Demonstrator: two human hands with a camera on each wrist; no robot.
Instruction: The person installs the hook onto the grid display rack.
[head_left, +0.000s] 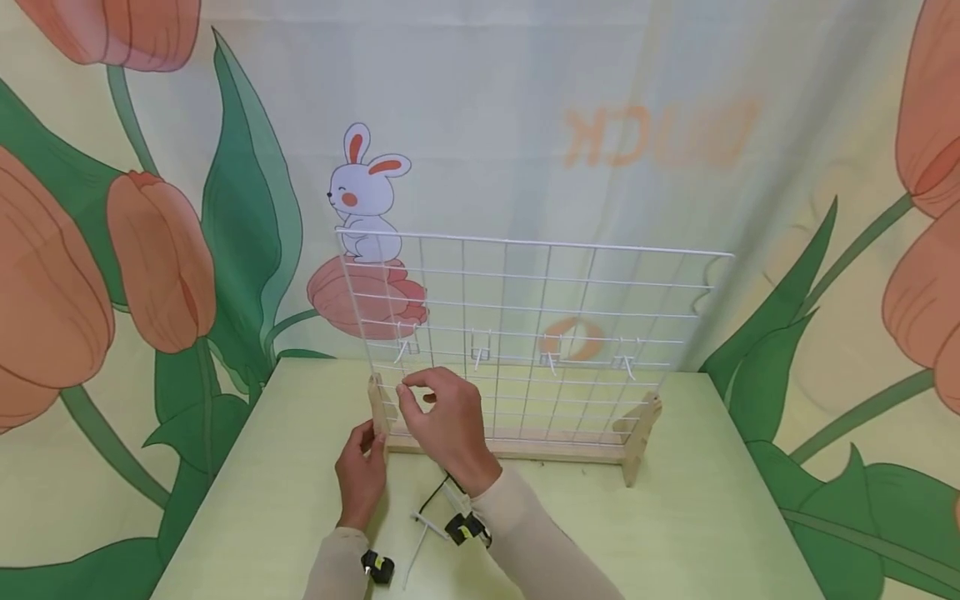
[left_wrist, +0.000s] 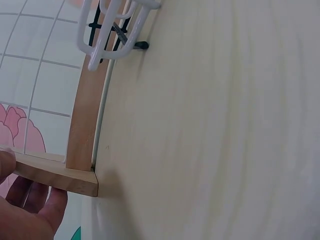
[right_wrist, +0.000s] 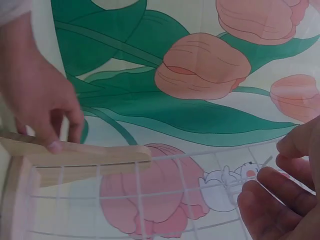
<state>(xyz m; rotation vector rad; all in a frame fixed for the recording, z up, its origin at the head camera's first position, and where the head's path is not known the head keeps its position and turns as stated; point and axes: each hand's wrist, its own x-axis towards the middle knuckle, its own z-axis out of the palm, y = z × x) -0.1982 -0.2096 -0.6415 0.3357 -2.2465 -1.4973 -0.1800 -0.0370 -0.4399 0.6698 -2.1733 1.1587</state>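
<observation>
My left hand [head_left: 362,473] grips the left end of the wooden stand [head_left: 510,451], thumb on one side and fingers on the other; the left wrist view shows this wooden end piece [left_wrist: 55,175] close up. A white wire grid panel [head_left: 506,242] stands upright in the stand. Several white hooks [head_left: 480,352] hang in a row across it. In front of the panel's left part is my right hand [head_left: 447,421], fingers loosely bent, just below the leftmost hook [head_left: 407,347]. In the right wrist view, thumb and fingers [right_wrist: 272,200] stand apart, with no held thing visible.
Loose white wire hooks [head_left: 424,525] with a black part lie on the table [head_left: 697,533], partly hidden by the right wrist. The stand's right wooden end [head_left: 637,437] is to the right. Behind hangs a curtain [head_left: 480,108] printed with tulips and a rabbit.
</observation>
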